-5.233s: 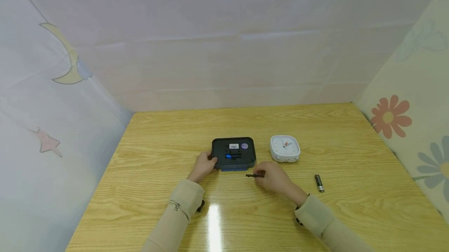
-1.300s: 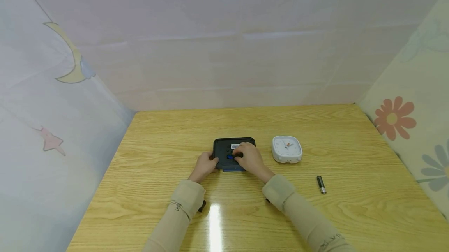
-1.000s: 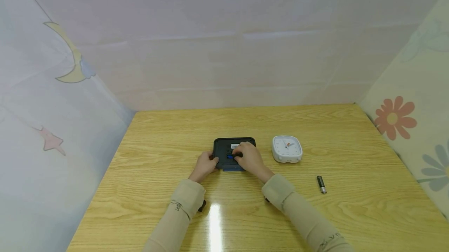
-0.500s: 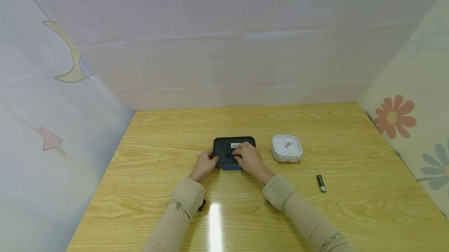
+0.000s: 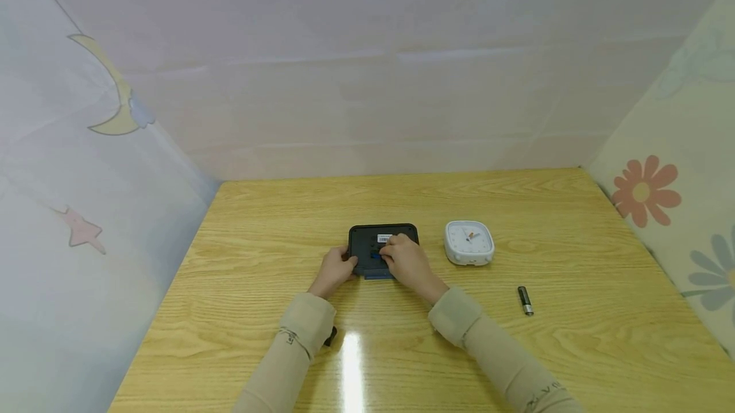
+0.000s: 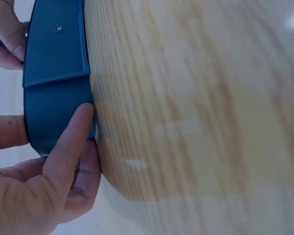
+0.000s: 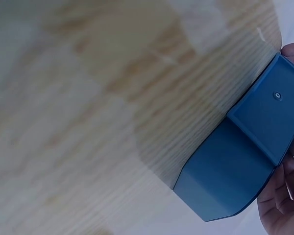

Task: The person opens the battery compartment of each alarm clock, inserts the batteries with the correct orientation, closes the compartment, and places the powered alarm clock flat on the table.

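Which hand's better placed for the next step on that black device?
Likely the right hand: it is at the blue piece on the black device, while the left hand grips the left edge, seemingly steadying it.

Battery-powered device [image 5: 363, 242] on table [image 5: 258, 234], roughly mid-width, back up. Left hand [image 5: 333, 270] at its left edge. Right hand [image 5: 409, 265] over its right half, fingertips by a mostly hidden battery [image 5: 376, 256] mid-back. Barcode label [image 5: 384, 239] just behind those fingertips. Analog alarm clock [image 5: 469, 244] right of device, apart. Loose battery [image 5: 525, 300] in front and right of clock. Fabric backdrop [image 5: 367, 113] behind table.
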Action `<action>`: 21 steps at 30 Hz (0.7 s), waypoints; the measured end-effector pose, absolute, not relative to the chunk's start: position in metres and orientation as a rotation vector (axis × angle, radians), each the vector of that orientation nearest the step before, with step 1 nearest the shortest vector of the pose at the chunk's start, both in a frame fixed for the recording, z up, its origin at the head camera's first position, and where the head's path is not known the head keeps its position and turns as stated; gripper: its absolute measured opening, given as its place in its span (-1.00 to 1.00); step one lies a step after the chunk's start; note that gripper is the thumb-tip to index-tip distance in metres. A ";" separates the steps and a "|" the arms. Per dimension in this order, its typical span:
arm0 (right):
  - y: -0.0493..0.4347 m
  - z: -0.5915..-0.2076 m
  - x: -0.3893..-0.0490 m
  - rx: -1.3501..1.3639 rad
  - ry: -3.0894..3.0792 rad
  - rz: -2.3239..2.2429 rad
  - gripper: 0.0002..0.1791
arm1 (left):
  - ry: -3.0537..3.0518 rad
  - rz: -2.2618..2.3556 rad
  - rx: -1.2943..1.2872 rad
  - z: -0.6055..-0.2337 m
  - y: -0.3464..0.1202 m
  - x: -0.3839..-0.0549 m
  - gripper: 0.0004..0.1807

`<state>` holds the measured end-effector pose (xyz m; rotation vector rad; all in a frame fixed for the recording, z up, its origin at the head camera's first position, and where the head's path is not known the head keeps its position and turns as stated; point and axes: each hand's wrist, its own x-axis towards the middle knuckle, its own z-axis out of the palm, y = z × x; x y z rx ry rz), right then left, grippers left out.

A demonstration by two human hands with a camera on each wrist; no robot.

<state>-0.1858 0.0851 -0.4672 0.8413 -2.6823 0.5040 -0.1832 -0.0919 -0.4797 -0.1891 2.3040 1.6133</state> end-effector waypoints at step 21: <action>0.087 -0.464 -0.189 0.912 -2.788 0.582 -0.91 | 2.293 1.624 -0.195 -0.479 -0.092 -0.184 -0.52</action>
